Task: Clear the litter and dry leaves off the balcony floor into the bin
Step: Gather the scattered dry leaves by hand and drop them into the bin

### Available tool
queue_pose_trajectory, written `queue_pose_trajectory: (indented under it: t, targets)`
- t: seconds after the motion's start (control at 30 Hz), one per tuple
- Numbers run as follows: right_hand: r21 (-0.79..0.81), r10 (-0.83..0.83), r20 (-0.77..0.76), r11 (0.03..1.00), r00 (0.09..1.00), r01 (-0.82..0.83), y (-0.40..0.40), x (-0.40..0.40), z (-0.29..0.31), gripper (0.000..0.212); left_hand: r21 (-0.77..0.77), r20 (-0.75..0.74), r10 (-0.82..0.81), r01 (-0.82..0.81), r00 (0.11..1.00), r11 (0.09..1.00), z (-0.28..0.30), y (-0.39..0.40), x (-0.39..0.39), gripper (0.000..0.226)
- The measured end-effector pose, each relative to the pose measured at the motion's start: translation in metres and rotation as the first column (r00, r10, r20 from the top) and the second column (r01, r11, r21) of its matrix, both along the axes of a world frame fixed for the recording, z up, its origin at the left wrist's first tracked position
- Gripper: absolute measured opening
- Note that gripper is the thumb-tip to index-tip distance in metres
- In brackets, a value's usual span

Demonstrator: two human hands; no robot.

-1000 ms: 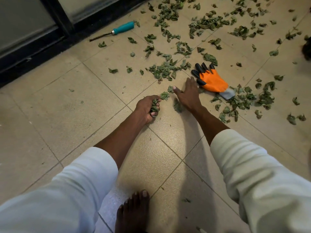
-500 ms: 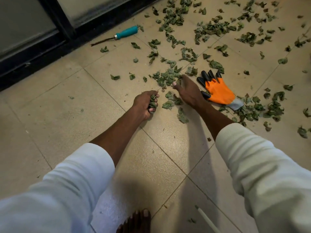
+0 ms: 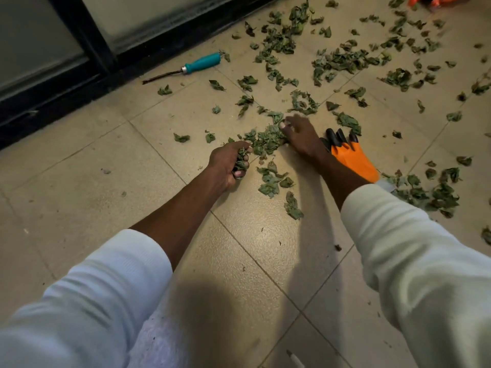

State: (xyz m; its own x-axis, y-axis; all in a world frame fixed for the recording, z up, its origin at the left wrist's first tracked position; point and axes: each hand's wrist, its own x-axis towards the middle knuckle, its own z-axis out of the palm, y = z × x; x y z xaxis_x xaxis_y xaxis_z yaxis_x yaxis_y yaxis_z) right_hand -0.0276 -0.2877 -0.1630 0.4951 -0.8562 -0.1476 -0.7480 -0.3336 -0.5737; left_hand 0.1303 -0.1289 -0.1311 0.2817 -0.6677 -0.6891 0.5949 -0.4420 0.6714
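green dry leaves (image 3: 265, 140), just raked together at twelve o'clock by the spread, empty right hand (image 3: 303, 136), now sit beside the left hand (image 3: 228, 162) clutching a bunch, ready for scooping.

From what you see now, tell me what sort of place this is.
Probably a home balcony or patio by a sliding door: beige floor tiles, a dark door track along the edge, and leaves strewn about beside a garden glove.

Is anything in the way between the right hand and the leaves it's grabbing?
No. The right hand already rests on a pile of leaves, its fingers touching them. The orange glove lies just behind its wrist, not between. No bin shows.
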Motion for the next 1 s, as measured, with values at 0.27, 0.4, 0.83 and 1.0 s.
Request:
queue_pose_trajectory:
  t: [0.27,0.4,0.83,1.0]
  targets:
    - [-0.112,-0.104,0.292,0.984,0.951,0.142,0.027,0.019,-0.007,0.059,0.006,-0.036,0.073,-0.073,0.997,0.997,-0.008,0.003,0.017,0.016]
    - [0.043,-0.036,0.056,0.998,0.998,0.033,-0.003,0.049,0.005,0.078,0.021,-0.038,0.1,-0.1,0.994,0.995,-0.007,0.017,0.026,0.016]
    - [0.069,0.22,0.098,0.972,0.971,-0.227,0.11,-0.011,0.021,0.053,0.039,-0.051,0.127,-0.125,0.991,0.991,0.002,0.063,0.01,0.019]
    - [0.03,0.06,0.13,0.997,0.99,-0.064,0.145,-0.08,0.022,0.103,0.067,-0.053,0.113,-0.109,0.992,0.992,-0.005,0.082,-0.014,0.016]
